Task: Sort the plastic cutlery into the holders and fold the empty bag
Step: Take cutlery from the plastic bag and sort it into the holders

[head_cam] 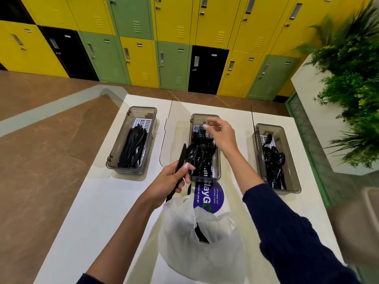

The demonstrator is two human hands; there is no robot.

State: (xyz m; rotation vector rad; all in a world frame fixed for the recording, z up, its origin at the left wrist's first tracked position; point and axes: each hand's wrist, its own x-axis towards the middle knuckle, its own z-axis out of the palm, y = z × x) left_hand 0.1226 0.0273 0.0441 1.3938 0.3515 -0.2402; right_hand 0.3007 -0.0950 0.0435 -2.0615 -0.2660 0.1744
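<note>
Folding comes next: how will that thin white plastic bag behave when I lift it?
Likely floppy: the thin white plastic bag is crumpled and slumped. Probably light, yet dark cutlery shows inside, so it may sag or spill.

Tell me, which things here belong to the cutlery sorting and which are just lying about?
Job: knife holder, fork holder, spoon holder, held cutlery in the left hand, right hand, white bag.
Just there: lockers, plants, purple sticker.
</note>
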